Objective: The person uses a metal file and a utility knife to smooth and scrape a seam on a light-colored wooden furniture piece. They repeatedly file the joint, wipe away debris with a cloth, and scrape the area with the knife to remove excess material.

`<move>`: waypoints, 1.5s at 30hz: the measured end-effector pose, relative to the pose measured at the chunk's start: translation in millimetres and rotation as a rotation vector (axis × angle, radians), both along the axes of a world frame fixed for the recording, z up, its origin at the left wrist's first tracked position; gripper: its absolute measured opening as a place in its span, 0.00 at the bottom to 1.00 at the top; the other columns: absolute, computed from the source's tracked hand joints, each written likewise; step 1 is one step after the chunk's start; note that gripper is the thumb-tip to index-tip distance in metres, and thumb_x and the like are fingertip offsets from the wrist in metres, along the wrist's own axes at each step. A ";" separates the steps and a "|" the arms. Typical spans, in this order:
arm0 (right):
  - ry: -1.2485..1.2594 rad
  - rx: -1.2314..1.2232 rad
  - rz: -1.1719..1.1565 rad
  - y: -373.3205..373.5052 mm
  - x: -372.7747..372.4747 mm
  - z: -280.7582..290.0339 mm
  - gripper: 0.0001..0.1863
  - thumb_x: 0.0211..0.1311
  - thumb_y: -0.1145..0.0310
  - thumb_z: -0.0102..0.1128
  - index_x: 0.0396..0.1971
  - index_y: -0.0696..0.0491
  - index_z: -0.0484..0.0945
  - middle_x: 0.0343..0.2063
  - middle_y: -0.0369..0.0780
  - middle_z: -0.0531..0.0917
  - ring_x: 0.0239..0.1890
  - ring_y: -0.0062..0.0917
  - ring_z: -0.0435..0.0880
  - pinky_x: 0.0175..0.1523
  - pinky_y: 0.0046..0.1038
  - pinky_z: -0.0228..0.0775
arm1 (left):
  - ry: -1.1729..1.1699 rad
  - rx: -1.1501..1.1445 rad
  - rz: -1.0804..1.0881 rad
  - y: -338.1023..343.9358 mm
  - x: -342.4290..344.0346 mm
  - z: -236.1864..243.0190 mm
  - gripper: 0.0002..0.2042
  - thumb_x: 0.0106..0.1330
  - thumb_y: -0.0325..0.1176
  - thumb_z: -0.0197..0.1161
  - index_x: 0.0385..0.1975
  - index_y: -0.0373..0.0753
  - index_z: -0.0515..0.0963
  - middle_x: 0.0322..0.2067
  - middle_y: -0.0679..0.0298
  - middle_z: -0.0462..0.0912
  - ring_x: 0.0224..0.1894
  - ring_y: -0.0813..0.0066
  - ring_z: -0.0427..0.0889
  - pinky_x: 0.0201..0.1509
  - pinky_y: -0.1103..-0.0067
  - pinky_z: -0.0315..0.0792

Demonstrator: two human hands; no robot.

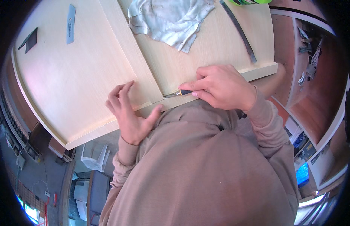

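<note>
My right hand (224, 86) is closed round a slim tool (185, 92) with a dark and yellow handle and a narrow metal blade; whether it is a chisel or a screwdriver I cannot tell. The blade lies nearly flat along the near rim of a pale wooden panel (80, 86). Its tip meets the corner where a raised wooden strip (139, 64) joins that rim. Left of this corner, my left hand (131, 116) is open with curled, parted fingers. Its fingers are over the panel and its thumb is by the rim; nothing is in it.
A crumpled whitish cloth (171, 20) and a dark curved strip (239, 32) lie on the panel's right part. A metal ruler (71, 24) and a dark flat piece (31, 40) lie farther left. Shelving (314, 86) stands at right, a clear plastic container (95, 154) below left.
</note>
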State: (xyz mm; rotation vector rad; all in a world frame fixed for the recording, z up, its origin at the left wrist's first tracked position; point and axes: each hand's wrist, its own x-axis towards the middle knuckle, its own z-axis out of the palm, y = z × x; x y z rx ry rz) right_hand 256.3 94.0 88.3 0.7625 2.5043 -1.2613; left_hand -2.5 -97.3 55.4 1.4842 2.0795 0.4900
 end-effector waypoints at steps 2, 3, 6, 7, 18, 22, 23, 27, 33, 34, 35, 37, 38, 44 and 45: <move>-0.023 -0.011 -0.003 0.6 -1.4 0.4 0.18 0.71 0.62 0.71 0.58 0.35 0.94 0.32 0.38 0.85 0.37 0.39 0.87 0.43 0.44 0.78 | -0.052 -0.091 0.052 2.7 17.5 0.7 0.45 0.58 0.49 0.86 0.74 0.40 0.72 0.67 0.49 0.66 0.68 0.47 0.61 0.72 0.53 0.64; -0.020 -0.009 0.002 1.1 -2.1 0.6 0.18 0.71 0.63 0.72 0.58 0.35 0.94 0.31 0.38 0.85 0.36 0.39 0.87 0.42 0.44 0.78 | -0.040 -0.099 0.061 3.8 21.4 0.1 0.46 0.58 0.50 0.87 0.74 0.40 0.71 0.67 0.48 0.65 0.68 0.47 0.61 0.72 0.53 0.63; -0.024 -0.014 0.017 2.9 -4.4 0.4 0.17 0.71 0.62 0.71 0.57 0.35 0.93 0.31 0.40 0.85 0.36 0.42 0.88 0.42 0.46 0.78 | -0.010 -0.111 0.085 3.9 28.8 -5.4 0.49 0.57 0.55 0.87 0.75 0.40 0.70 0.67 0.48 0.65 0.68 0.47 0.61 0.73 0.53 0.61; -0.032 -0.019 0.030 4.5 -5.7 -0.1 0.15 0.72 0.61 0.71 0.56 0.35 0.93 0.31 0.41 0.86 0.36 0.44 0.89 0.43 0.48 0.79 | -0.003 -0.102 0.080 4.1 28.8 -7.7 0.50 0.57 0.56 0.88 0.76 0.40 0.69 0.67 0.48 0.65 0.67 0.47 0.61 0.73 0.53 0.61; -0.039 -0.008 0.104 12.6 -4.9 -2.7 0.21 0.70 0.66 0.71 0.61 0.32 0.92 0.31 0.38 0.84 0.35 0.39 0.87 0.38 0.43 0.77 | 0.014 -0.043 0.028 8.7 28.0 -19.7 0.56 0.54 0.63 0.88 0.74 0.36 0.66 0.66 0.47 0.68 0.68 0.46 0.63 0.73 0.54 0.59; -0.043 -0.055 0.108 14.9 -2.2 -10.3 0.24 0.69 0.66 0.70 0.63 0.31 0.91 0.32 0.37 0.83 0.36 0.38 0.86 0.38 0.43 0.78 | 0.016 -0.050 0.038 7.7 27.4 -22.9 0.56 0.55 0.64 0.87 0.75 0.34 0.65 0.66 0.47 0.68 0.68 0.46 0.63 0.72 0.53 0.59; -0.033 -0.061 0.111 16.1 -2.3 -11.5 0.24 0.69 0.66 0.70 0.64 0.31 0.91 0.33 0.37 0.83 0.36 0.38 0.86 0.39 0.42 0.78 | 0.018 -0.049 0.039 7.7 26.8 -23.4 0.56 0.55 0.64 0.86 0.75 0.34 0.65 0.66 0.47 0.68 0.68 0.46 0.63 0.72 0.53 0.59; -0.032 -0.094 0.096 17.3 -5.0 -8.7 0.23 0.70 0.65 0.69 0.63 0.33 0.91 0.33 0.38 0.83 0.36 0.39 0.87 0.40 0.43 0.79 | 0.012 -0.040 -0.005 6.9 25.4 -23.2 0.55 0.58 0.63 0.85 0.76 0.33 0.64 0.67 0.47 0.68 0.66 0.47 0.64 0.72 0.54 0.59; -0.108 -0.012 0.097 6.0 -13.2 11.3 0.20 0.71 0.64 0.68 0.61 0.37 0.90 0.36 0.39 0.85 0.37 0.39 0.88 0.40 0.44 0.81 | 0.028 -0.052 -0.023 5.6 27.1 -23.8 0.56 0.60 0.65 0.83 0.77 0.32 0.62 0.67 0.46 0.67 0.65 0.47 0.64 0.70 0.54 0.59; -0.139 -0.028 0.100 5.0 -14.2 13.2 0.21 0.72 0.64 0.69 0.62 0.36 0.90 0.37 0.38 0.84 0.38 0.38 0.87 0.41 0.42 0.80 | 0.037 -0.048 -0.029 5.3 27.5 -24.3 0.56 0.60 0.66 0.82 0.77 0.32 0.62 0.67 0.46 0.67 0.65 0.47 0.64 0.70 0.54 0.59; -0.157 -0.030 0.086 3.7 -15.1 14.9 0.21 0.72 0.64 0.70 0.63 0.36 0.90 0.39 0.38 0.84 0.39 0.36 0.86 0.41 0.41 0.80 | 0.046 -0.041 -0.035 5.0 27.9 -24.8 0.56 0.60 0.66 0.82 0.77 0.32 0.62 0.67 0.46 0.67 0.65 0.47 0.64 0.70 0.55 0.59; -0.180 0.016 0.108 -0.1 -17.5 18.3 0.21 0.72 0.64 0.69 0.63 0.36 0.89 0.39 0.38 0.84 0.39 0.36 0.86 0.41 0.40 0.80 | 0.057 -0.043 -0.036 4.6 28.8 -25.5 0.57 0.60 0.67 0.81 0.77 0.32 0.62 0.67 0.46 0.67 0.65 0.47 0.64 0.70 0.55 0.59; -0.197 0.033 0.112 -2.3 -18.7 20.1 0.21 0.72 0.64 0.69 0.63 0.36 0.89 0.39 0.38 0.84 0.39 0.36 0.86 0.41 0.40 0.80 | 0.065 -0.045 -0.037 4.4 28.8 -25.3 0.57 0.60 0.68 0.81 0.77 0.32 0.62 0.67 0.46 0.67 0.65 0.47 0.64 0.70 0.55 0.59; -0.213 0.075 0.123 -7.7 -21.1 28.0 0.24 0.71 0.65 0.69 0.65 0.36 0.88 0.40 0.39 0.85 0.39 0.36 0.87 0.40 0.40 0.80 | 0.072 -0.060 -0.032 6.3 28.0 -25.4 0.58 0.61 0.71 0.79 0.78 0.33 0.60 0.67 0.47 0.66 0.65 0.47 0.63 0.70 0.54 0.59; -0.214 0.074 0.134 -7.5 -21.1 28.7 0.24 0.70 0.66 0.69 0.65 0.36 0.87 0.40 0.39 0.85 0.39 0.36 0.88 0.40 0.40 0.80 | 0.065 -0.061 -0.036 6.5 27.8 -25.6 0.57 0.61 0.71 0.79 0.77 0.33 0.60 0.67 0.47 0.66 0.66 0.47 0.63 0.70 0.54 0.59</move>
